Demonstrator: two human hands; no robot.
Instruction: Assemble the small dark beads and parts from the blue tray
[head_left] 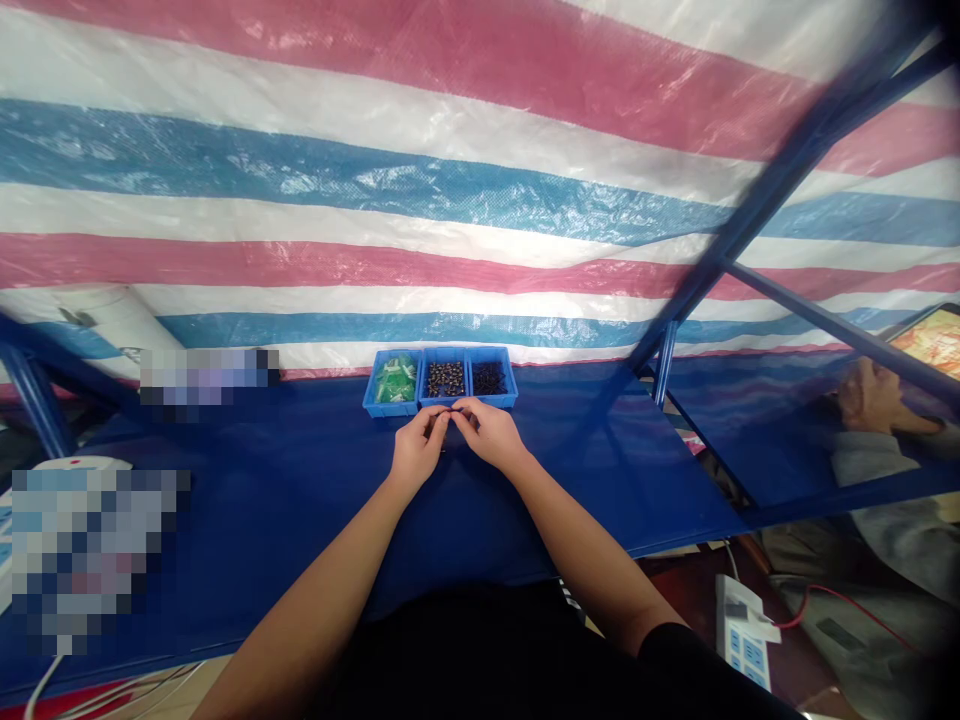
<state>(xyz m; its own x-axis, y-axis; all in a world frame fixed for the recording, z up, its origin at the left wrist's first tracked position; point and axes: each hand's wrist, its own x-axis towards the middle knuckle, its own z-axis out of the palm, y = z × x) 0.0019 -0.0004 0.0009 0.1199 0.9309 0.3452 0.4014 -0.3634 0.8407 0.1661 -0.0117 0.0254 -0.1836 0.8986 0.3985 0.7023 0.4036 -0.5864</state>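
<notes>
My left hand [418, 447] and my right hand [486, 432] meet fingertip to fingertip over the blue table [285, 500], just in front of three small blue bins. Both hands are pinched closed on something tiny that I cannot make out. The left bin [392, 383] holds green pieces. The middle bin [445, 379] and the right bin [490, 378] hold small dark parts. My fingertips are almost touching the middle bin's front rim.
A red, white and blue striped tarp [450, 200] hangs behind the table. Dark blue metal frame bars [757, 210] cross at the right. Another person's hand [870, 395] rests at the far right. A white power strip [742, 640] lies on the floor.
</notes>
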